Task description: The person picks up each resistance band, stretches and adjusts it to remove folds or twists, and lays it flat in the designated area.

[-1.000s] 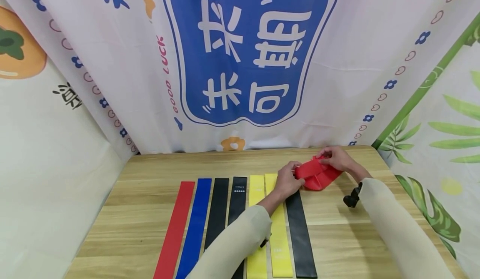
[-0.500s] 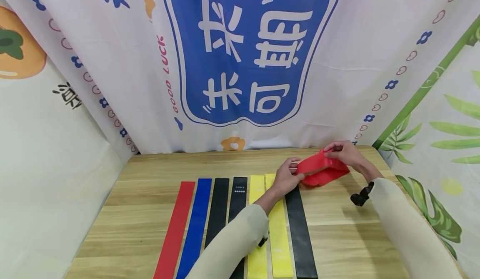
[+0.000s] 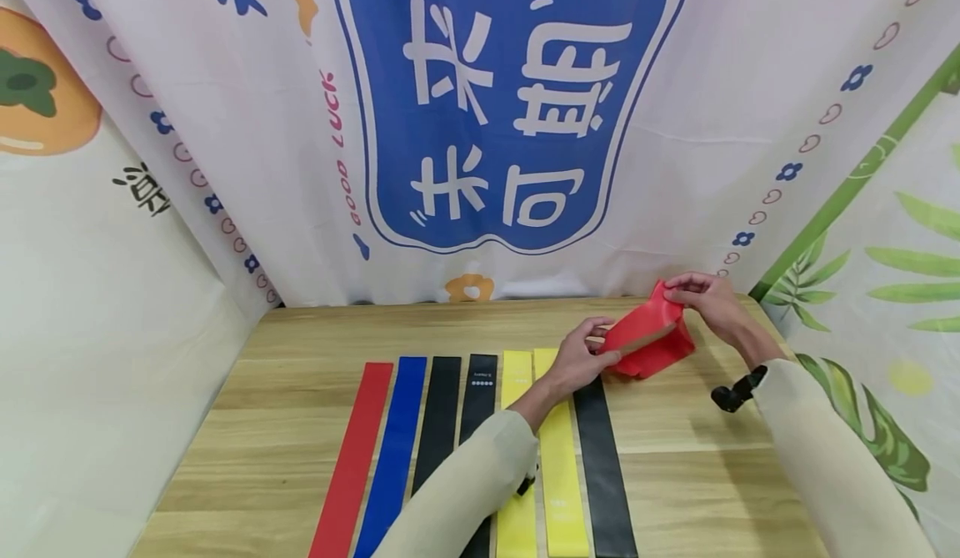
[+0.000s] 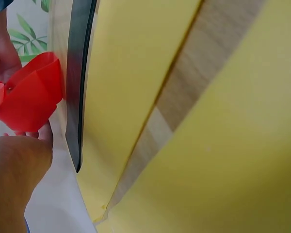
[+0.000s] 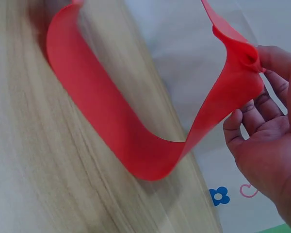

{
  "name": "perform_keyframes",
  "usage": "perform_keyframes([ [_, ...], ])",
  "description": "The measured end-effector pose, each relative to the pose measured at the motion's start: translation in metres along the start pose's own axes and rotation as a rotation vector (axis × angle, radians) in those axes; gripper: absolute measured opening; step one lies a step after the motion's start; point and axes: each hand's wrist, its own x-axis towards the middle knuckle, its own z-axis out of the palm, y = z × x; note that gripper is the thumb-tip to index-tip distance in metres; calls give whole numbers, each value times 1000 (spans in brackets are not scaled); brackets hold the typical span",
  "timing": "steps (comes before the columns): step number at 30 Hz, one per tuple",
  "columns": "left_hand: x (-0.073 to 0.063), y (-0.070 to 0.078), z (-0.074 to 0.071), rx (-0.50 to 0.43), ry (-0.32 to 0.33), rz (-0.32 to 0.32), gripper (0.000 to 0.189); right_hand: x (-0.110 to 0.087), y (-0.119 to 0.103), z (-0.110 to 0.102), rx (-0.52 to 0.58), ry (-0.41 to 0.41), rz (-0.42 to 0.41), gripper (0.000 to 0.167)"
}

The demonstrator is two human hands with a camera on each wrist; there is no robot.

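Observation:
A red resistance loop band (image 3: 647, 333) hangs bent between both hands at the back right of the table. My left hand (image 3: 576, 364) holds its left end, thumb in front and fingers behind. At the upper right end, my right hand (image 3: 708, 298) pinches the band between thumb and fingertips. In the right wrist view, the loop (image 5: 94, 97) bows out in a wide curve over the wood, and its gripped corner is crumpled beside the right hand (image 5: 274, 116). The left wrist view shows the band (image 4: 31, 97) above the left hand (image 4: 19, 160).
Several flat bands lie side by side: red (image 3: 352, 458), blue (image 3: 393, 441), black (image 3: 437, 412), printed black (image 3: 477, 399), yellow (image 3: 516, 374), another yellow (image 3: 566, 475) and black (image 3: 606, 475). Wooden tabletop (image 3: 682, 458) borders them; a printed curtain (image 3: 675, 208) hangs behind.
My right hand has moved up and to the right, pulling the red band's upper end with it, so the loop opens wider. The left hand has stayed nearly in place.

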Motion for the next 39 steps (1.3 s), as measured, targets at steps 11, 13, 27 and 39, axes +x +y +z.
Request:
perform_keyframes([
  [11,0,0,2,-1,-51,-1,66,-6,-19,-3,279,9,-54,15],
  [13,0,0,3,7,-58,-20,67,-7,-22,-3,312,1,-55,17],
  [27,-2,-3,4,148,-161,-67,61,-11,-29,-9,557,-23,-137,23],
  [39,-3,3,5,204,-144,-18,47,-17,-37,-11,639,-19,-170,23],
])
